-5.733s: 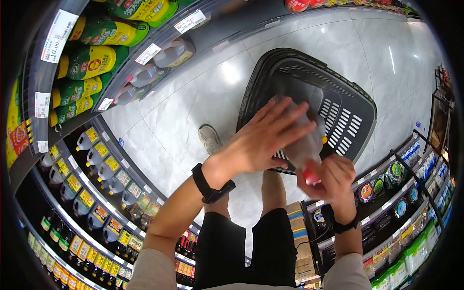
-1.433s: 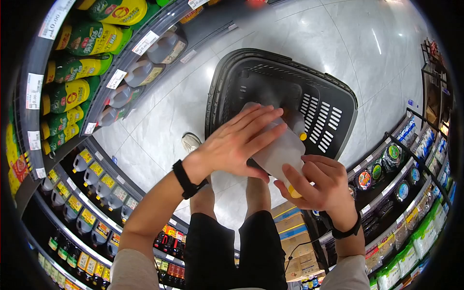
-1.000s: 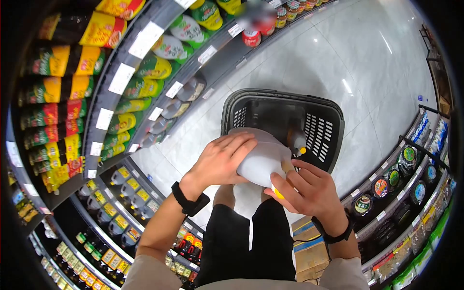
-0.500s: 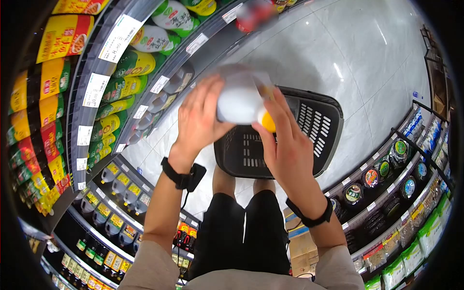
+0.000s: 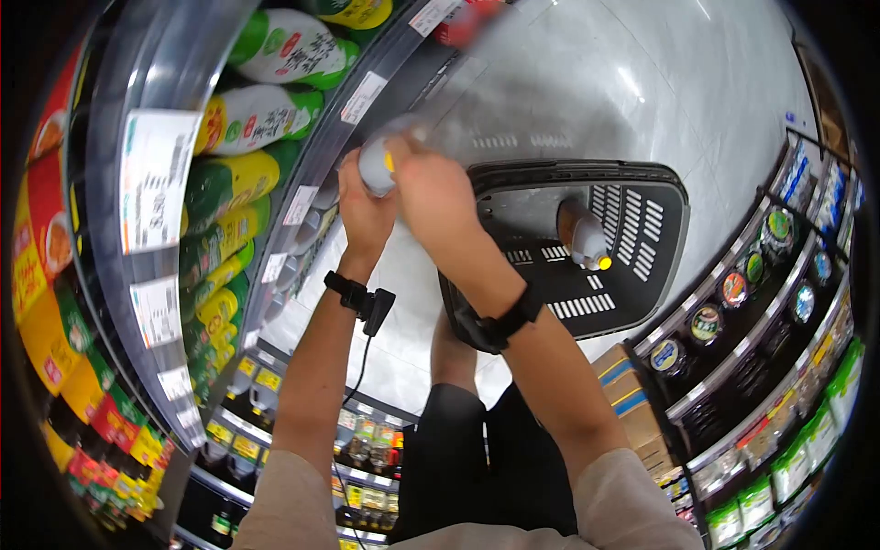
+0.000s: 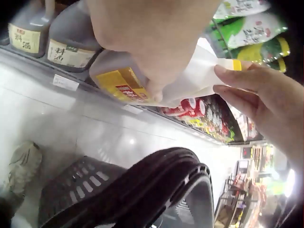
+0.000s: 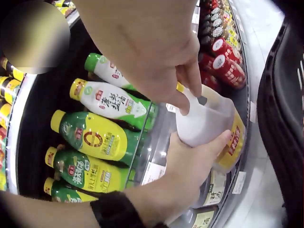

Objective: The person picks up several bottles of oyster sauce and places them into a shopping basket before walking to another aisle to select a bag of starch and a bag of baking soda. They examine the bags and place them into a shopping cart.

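Note:
Both hands hold a translucent plastic jug [image 5: 374,163] with a yellow cap and a yellow label, in front of the lower shelf on the left. My left hand [image 5: 368,215] grips its body from below, with the thumb near the label in the right wrist view. From the other side my right hand [image 5: 433,188] pinches the jug's narrow end by the cap, as the left wrist view shows. Similar dark jugs [image 6: 69,47] with pale labels stand on the shelf beside it. In the head view, the hands cover part of the held jug.
A black shopping basket [image 5: 587,171] stands on the floor to the right, holding a brown bottle [image 5: 579,234] with a yellow cap. Green and yellow bottles [image 7: 90,135] fill the shelf above. Red-capped jars [image 7: 228,69] stand farther along. Cardboard boxes [image 5: 632,403] lie at lower right.
Earlier, the hands held a red-capped container over the basket, later the yellow-capped jug. Both hands have since carried this jug up and left, away from the basket to the shelf.

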Available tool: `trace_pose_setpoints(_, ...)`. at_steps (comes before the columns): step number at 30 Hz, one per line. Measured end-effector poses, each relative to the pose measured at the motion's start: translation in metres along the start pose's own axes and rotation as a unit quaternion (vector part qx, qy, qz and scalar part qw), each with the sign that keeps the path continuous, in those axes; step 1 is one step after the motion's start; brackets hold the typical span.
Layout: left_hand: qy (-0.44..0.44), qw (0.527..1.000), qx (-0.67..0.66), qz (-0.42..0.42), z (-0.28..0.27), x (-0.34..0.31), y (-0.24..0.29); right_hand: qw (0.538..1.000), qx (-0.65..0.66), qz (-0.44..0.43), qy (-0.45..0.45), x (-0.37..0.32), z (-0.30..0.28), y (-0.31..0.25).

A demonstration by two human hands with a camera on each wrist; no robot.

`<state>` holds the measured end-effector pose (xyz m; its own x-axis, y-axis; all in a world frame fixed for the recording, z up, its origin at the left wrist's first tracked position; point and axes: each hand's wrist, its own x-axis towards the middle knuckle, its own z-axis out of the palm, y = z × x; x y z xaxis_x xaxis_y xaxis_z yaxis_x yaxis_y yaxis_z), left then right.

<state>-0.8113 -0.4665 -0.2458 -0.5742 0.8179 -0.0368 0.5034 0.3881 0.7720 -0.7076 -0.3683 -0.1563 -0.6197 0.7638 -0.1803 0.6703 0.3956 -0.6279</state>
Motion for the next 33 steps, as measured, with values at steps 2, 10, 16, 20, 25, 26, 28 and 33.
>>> trace_pose_setpoints(2,0.021,0.998,-0.053,-0.033,0.011,0.003,-0.032,1.000,-0.010,0.020,-0.008,0.012,0.021,-0.006)
trace_pose_setpoints(10,-0.016,1.000,0.014,-0.011,0.035,0.020,-0.098,0.999,-0.008,0.002,-0.050,0.038,0.069,-0.003)
trace_pose_setpoints(16,-0.092,0.959,0.269,0.012,0.053,0.052,-0.173,0.994,0.078,-0.044,-0.060,0.052,0.080,0.015)
trace_pose_setpoints(20,-0.064,0.952,0.294,-0.045,0.046,0.040,-0.176,0.987,0.153,-0.044,-0.032,0.028,0.067,0.032)
trace_pose_setpoints(25,-0.016,0.965,0.212,-0.151,0.046,0.056,-0.150,0.976,0.210,-0.044,0.038,-0.025,-0.009,0.064)
trace_pose_setpoints(26,-0.036,0.951,0.237,-0.196,0.044,0.054,-0.142,0.977,0.206,-0.031,0.036,-0.041,-0.024,0.076)
trace_pose_setpoints(28,0.003,0.977,0.110,-0.183,0.052,0.041,-0.135,0.979,0.189,-0.008,0.082,-0.068,-0.047,0.106)
trace_pose_setpoints(33,-0.075,0.918,-0.271,-0.279,0.043,-0.061,-0.065,0.959,0.091,0.206,0.174,-0.144,-0.061,0.205)
